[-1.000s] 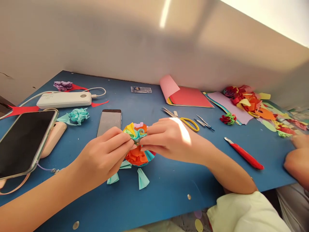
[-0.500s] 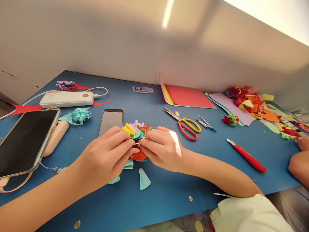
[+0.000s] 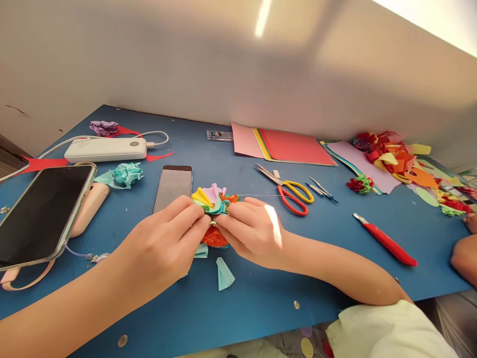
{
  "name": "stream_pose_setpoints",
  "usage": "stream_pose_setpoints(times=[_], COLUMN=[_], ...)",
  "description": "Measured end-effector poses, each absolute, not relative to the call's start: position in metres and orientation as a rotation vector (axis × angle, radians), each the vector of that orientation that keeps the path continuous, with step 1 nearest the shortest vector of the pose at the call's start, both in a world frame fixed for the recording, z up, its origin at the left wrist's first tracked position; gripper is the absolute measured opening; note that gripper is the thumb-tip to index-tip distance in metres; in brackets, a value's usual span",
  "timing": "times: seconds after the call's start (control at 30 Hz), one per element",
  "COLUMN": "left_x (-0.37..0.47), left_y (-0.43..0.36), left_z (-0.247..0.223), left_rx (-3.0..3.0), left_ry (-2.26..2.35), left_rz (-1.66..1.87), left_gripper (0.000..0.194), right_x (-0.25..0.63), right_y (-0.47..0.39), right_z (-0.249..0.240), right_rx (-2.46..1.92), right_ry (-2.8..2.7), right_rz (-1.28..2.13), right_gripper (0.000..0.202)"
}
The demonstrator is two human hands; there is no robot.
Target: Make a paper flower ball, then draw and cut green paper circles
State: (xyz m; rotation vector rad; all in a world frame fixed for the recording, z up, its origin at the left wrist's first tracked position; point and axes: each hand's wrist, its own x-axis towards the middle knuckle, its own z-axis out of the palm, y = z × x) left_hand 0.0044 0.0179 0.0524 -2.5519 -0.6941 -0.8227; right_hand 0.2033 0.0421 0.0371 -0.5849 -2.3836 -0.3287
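Between my two hands is a multicoloured paper flower with yellow, lilac, teal and orange curled petals. My left hand pinches its left side, fingers pressed together. From the right, my right hand grips the flower's other side with bent fingers. A thin pale thread runs from near my right fingers toward the scissors, which have one red and one yellow handle. Below the hands, an orange paper part shows. Light teal paper pieces lie on the blue table under it.
Left are a white power bank, a large phone and crumpled teal paper. A smaller phone lies behind my left hand. Coloured sheets, a red cutter and paper scraps lie right, near another person's arm.
The pink sheet at the back has dropped flatter and now partly covers the small clear case. Both hands keep their hold on the flower; the view has shifted slightly.
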Motion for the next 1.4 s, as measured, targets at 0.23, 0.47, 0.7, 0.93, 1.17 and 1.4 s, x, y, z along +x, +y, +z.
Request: stream_pose_setpoints(times=[0.23, 0.47, 0.7, 0.93, 1.17, 1.4], left_x=[0.0054, 0.0079, 0.0051, 0.0038, 0.0023, 0.0004], left_y=[0.0154, 0.0131, 0.0143, 0.0154, 0.0157, 0.0155], left_z=[0.052, 0.0516, 0.0525, 0.0544, 0.0564, 0.0536], left_rx=[-2.5, -2.484, -2.585, -2.621, -2.595, -2.631], left_ry=[-0.783, -0.885, -0.815, -0.774, -0.681, -0.741], left_rz=[-0.833, -0.816, -0.822, -0.78, -0.754, -0.761], left_gripper=[0.009, 0.012, 0.009, 0.011, 0.021, 0.015], right_x=[0.2034, 0.2015, 0.2028, 0.2039, 0.2045, 0.2055], right_y=[0.0407, 0.0392, 0.0384, 0.0415, 0.0422, 0.0413], right_z=[0.0381, 0.0398, 0.042, 0.0407, 0.0408, 0.0391], right_rx=[-0.605, -0.641, -0.673, -0.65, -0.619, -0.581], right_ry=[-2.412, -2.43, -2.429, -2.393, -2.402, -2.458], right_rz=[-0.325, -0.327, -0.364, -0.426, -0.417, -0.445], right_gripper=[0.026, 0.027, 0.025, 0.026, 0.027, 0.025])
